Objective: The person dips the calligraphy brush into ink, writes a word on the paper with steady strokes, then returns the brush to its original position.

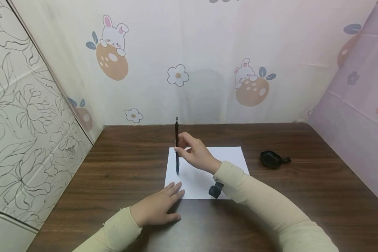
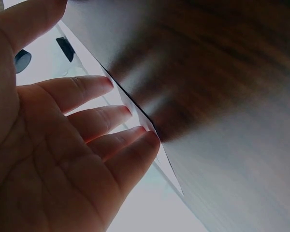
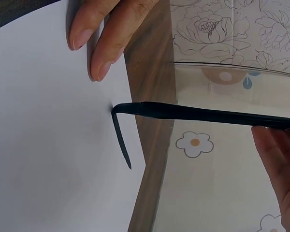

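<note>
One dark brush (image 1: pixel 176 131) stands nearly upright over the left part of a white sheet of paper (image 1: pixel 201 182), its looped end up and its tip down on the surface. The right hand (image 1: pixel 196 152) holds it about midway along the shaft, thumb and fingers closed in a pinch, the wrist reaching in from the right. So the brush lies at the very ends of those fingers, on their left side, its long axis crossing them rather than running along them.

The relation that seems to matter most is below that grip. In the right wrist view the tip meets the paper at one end of a narrow dark mark (image 3: pixel 122 142), which runs from there towards the far edge, roughly in line with the sheet's left side. On the near side of the tip — close by, yet apart from it — are the fingertips of the left hand (image 1: pixel 159 206). I judge this small gap to be the tight one: there is little room between bristles and fingers if the brush comes nearer the person.

The left hand lies flat, fingers extended and slightly apart over the near left corner of the paper, thumb out on the brown table (image 1: pixel 129 157); it grips nothing. A small black dish (image 1: pixel 271 159) with a short handle sits right of the sheet, well apart from both hands.
</note>
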Demonstrator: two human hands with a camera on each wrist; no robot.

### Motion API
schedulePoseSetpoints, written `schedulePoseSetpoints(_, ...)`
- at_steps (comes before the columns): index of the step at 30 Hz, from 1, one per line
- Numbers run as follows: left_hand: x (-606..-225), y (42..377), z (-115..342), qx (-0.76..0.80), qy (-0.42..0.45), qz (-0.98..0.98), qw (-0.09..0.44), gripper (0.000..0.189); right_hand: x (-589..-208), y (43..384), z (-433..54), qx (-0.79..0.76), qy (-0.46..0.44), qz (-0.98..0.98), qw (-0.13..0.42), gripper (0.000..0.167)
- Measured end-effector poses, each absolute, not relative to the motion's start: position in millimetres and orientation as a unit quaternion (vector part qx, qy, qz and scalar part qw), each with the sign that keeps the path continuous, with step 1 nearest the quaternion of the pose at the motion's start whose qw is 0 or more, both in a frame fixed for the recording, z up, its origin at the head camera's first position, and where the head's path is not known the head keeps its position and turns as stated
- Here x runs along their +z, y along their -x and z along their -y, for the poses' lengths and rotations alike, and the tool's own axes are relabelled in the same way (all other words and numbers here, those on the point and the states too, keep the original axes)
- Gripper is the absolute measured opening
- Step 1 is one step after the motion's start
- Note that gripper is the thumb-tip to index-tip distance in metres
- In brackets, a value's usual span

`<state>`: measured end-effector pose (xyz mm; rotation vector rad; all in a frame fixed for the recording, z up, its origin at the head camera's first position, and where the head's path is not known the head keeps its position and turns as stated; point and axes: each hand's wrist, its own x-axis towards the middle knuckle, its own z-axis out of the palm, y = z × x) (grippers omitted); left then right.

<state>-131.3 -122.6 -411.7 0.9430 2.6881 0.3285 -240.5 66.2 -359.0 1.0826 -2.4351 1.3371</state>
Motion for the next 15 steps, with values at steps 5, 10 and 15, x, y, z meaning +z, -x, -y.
schedulePoseSetpoints(5, -413, 132, 123, 0.111, -0.327, -0.929, 0.136, 0.070, -354, 244, -67, 0.451, -0.361, 0.811, 0.094, 0.023)
schedulePoseSetpoints(10, -413, 132, 123, 0.109, -0.324, -0.929, 0.140, 0.071, -346, 253, -69, 0.465, -0.351, 0.806, 0.106, 0.024)
schedulePoseSetpoints(15, -413, 133, 123, 0.110, -0.325, -0.929, 0.140, 0.072, -342, 262, -71, 0.475, -0.340, 0.803, 0.116, 0.021)
